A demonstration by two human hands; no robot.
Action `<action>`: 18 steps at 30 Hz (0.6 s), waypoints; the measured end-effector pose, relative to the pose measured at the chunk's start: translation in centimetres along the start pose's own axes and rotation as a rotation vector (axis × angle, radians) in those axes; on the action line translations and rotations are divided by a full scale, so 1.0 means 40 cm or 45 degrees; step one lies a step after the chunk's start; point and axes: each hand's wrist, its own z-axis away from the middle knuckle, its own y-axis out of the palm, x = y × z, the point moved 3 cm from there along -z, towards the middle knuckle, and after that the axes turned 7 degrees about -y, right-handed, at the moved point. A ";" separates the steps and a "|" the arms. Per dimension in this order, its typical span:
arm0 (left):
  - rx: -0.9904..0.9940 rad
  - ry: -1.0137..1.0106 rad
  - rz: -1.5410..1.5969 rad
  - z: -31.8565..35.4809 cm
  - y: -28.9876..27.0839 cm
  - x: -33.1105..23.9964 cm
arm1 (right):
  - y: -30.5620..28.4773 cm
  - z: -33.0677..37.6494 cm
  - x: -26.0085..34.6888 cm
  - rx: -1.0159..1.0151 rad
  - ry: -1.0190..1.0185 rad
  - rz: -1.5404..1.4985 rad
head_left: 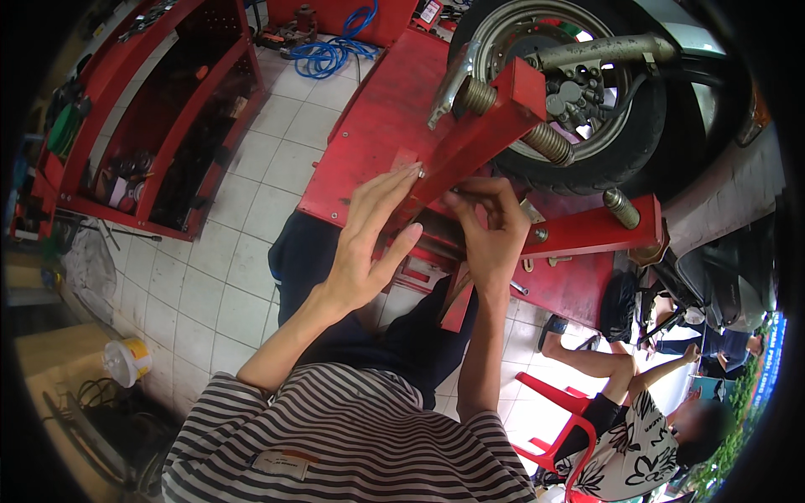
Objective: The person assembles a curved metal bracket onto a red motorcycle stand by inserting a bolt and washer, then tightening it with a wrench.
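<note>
My left hand [369, 235] is open, its fingers stretched along the near side of a red steel clamp arm [470, 138] and its thumb apart. A tiny pale spot shows by its fingertips; I cannot tell what it is. Across the clamp's base, my right hand [495, 230] is closed, fingers curled and pressed together near the foot of that arm. What they pinch, if anything, is hidden. A second red clamp arm [591, 228] runs off to the right, with a threaded screw [620, 208] through its end.
Beyond the clamp stands a motorbike wheel [570, 159] on a red lift platform [352, 155]. Small metal parts and a bolt [519, 287] lie right of my right hand. A red tool cart [159, 151] stands left, a blue hose [327, 54] behind. Someone sits on a red chair [558, 419].
</note>
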 end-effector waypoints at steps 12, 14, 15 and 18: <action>0.009 -0.014 -0.006 0.003 -0.004 -0.002 | -0.002 0.005 -0.026 -0.004 0.060 -0.008; 0.011 -0.026 0.003 0.005 -0.002 -0.001 | -0.007 0.006 -0.030 -0.001 0.041 0.000; 0.012 -0.036 0.010 0.005 -0.001 -0.001 | -0.010 0.005 -0.032 0.000 0.031 0.004; 0.016 -0.060 0.024 0.006 0.001 -0.003 | -0.011 0.000 -0.026 -0.002 0.029 0.012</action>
